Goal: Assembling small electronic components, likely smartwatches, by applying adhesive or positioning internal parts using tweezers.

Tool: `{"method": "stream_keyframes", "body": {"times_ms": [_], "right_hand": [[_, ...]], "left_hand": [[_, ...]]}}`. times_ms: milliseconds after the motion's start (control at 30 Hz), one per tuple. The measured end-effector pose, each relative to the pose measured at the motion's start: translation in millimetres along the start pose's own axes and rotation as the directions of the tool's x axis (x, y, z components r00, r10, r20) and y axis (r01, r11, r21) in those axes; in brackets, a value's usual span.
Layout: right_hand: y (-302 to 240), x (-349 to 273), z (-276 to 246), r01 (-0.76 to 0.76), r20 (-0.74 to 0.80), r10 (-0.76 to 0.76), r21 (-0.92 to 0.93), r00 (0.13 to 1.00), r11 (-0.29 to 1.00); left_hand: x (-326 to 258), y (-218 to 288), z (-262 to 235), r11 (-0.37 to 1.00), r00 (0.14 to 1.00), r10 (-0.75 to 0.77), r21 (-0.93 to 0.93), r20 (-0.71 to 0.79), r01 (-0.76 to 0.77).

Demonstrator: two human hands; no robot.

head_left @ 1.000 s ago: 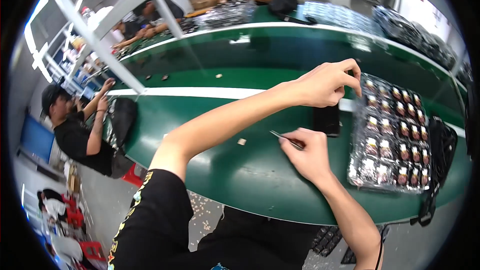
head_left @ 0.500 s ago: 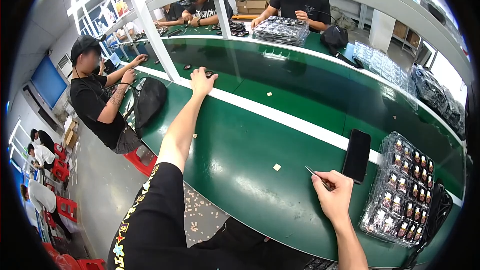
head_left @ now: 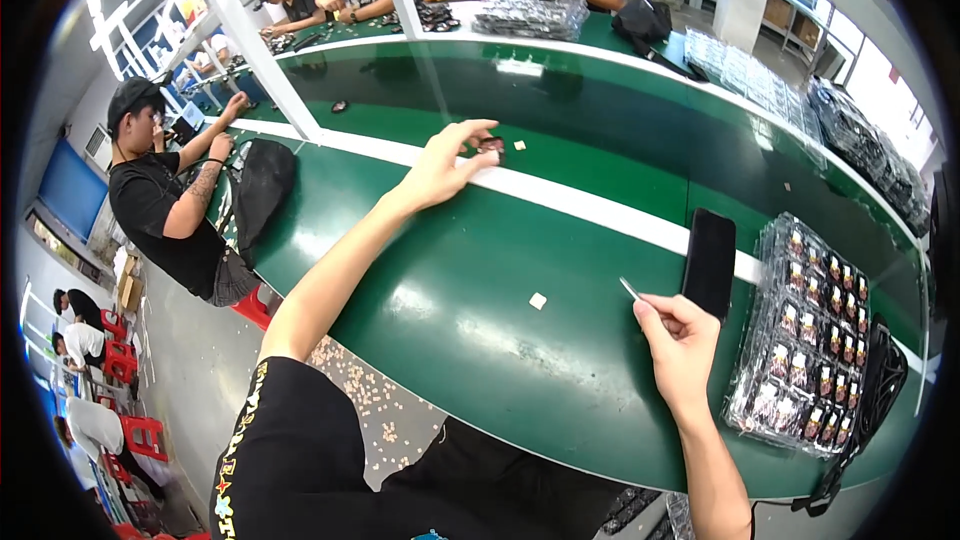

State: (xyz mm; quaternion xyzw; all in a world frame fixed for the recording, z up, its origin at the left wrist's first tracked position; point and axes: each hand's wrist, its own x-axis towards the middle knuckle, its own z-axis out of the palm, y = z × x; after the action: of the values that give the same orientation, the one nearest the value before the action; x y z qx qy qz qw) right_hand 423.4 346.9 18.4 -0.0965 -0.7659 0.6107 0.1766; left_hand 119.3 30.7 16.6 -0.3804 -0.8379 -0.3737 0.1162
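Since 0.5 s ago, left arm had pulled back from the far edge toward mid-belt, and view had swung right a bit.

Green surface (head_left: pixel 450 340) ran wide across the shot w/ a white stripe. Stacked clear trays of small parts (head_left: pixel 810 340) sat at right, black phone (head_left: pixel 708 262) just beside them on the stripe. Tiny white scrap (head_left: pixel 538 301) lay loose near centre.

Left hand (head_left: pixel 445 165) was stretched out over the stripe, fingers half curled, fingertips pinching a small dark part (head_left: pixel 491 145) just off the surface. Right hand (head_left: pixel 680 340) was closed in a loose fist round thin tweezers (head_left: pixel 630 288), tip pointing up-left, near the phone.

Risk, as I judged it: pinch looked light & arm fully extended, so the part could slip and drop back on the surface. Tweezer tip sat close to the phone, so a careless swing could scratch it.
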Motion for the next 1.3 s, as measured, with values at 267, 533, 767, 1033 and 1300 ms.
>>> {"method": "stream_keyframes", "body": {"times_ms": [267,533,767,1033,1300], "right_hand": [[-5,3,4,-0.045,-0.025,0.050,0.176,0.998,0.983],[-9,2,0,-0.023,0.001,0.023,0.146,1.000,0.989],[-11,0,5,-0.029,0.027,0.026,0.111,0.999,0.993],[-13,-3,7,-0.030,0.036,0.027,0.085,0.999,0.996],[-14,-6,2,-0.044,0.114,0.031,0.119,0.993,0.992]], "left_hand": [[-34,152,38,0.937,0.767,0.322,-0.304,0.555,-0.173],[-52,163,45,0.980,0.913,0.193,-0.023,0.360,-0.198],[-61,152,57,0.975,0.925,0.219,-0.052,0.311,-0.214],[-61,147,58,0.974,0.924,0.228,-0.074,0.308,-0.216],[-62,159,56,0.955,0.883,0.216,-0.280,0.416,-0.102]]}}
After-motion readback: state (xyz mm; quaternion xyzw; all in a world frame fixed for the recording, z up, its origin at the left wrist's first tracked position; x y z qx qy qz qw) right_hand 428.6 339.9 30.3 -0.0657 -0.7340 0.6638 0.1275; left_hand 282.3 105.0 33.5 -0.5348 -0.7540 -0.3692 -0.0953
